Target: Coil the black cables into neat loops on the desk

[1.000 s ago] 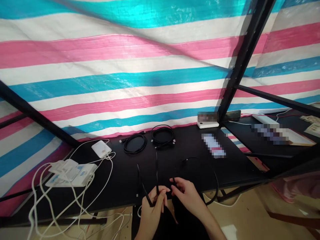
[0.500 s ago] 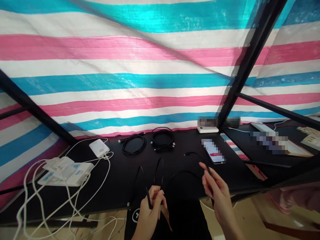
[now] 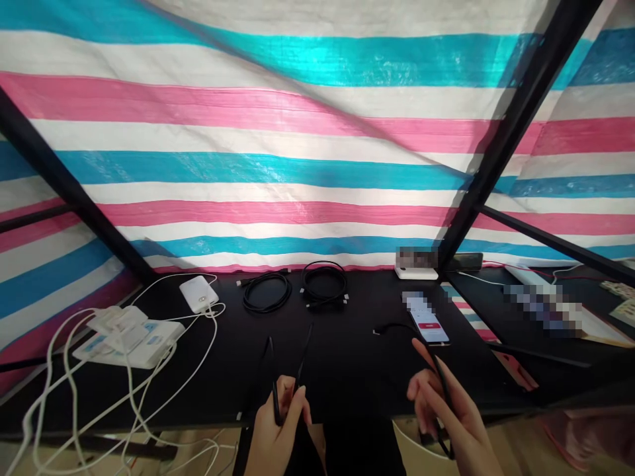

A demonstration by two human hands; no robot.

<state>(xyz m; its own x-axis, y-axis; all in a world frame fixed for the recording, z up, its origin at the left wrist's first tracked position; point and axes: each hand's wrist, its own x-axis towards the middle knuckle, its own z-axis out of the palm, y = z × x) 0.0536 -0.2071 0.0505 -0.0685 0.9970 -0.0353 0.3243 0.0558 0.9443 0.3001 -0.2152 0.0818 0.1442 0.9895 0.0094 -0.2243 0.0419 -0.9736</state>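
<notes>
My left hand (image 3: 280,423) is closed around a black cable (image 3: 305,347), which loops up above the fingers; a light connector tip lies by the table's front edge to its left. My right hand (image 3: 449,410) has a black cable (image 3: 397,326) running across it between thumb and fingers, with the index finger stretched forward. That cable's connector end rests on the black table left of a phone (image 3: 430,324). Whether both hands hold one and the same cable I cannot tell. Farther back lie two coiled black cables, one coil (image 3: 290,291) left of the other (image 3: 322,303).
On the left, a white power strip (image 3: 156,344) carries plugged-in chargers and tangled white cables (image 3: 214,340). A white power bank (image 3: 198,295) lies behind it. At the back right is a white box-like device (image 3: 417,272). Black frame posts (image 3: 526,119) stand before a striped tarp (image 3: 278,132).
My right hand has moved right and down, and the cable now bends across its palm side. My left hand has shifted slightly left and lower. The camera view has tilted a little.
</notes>
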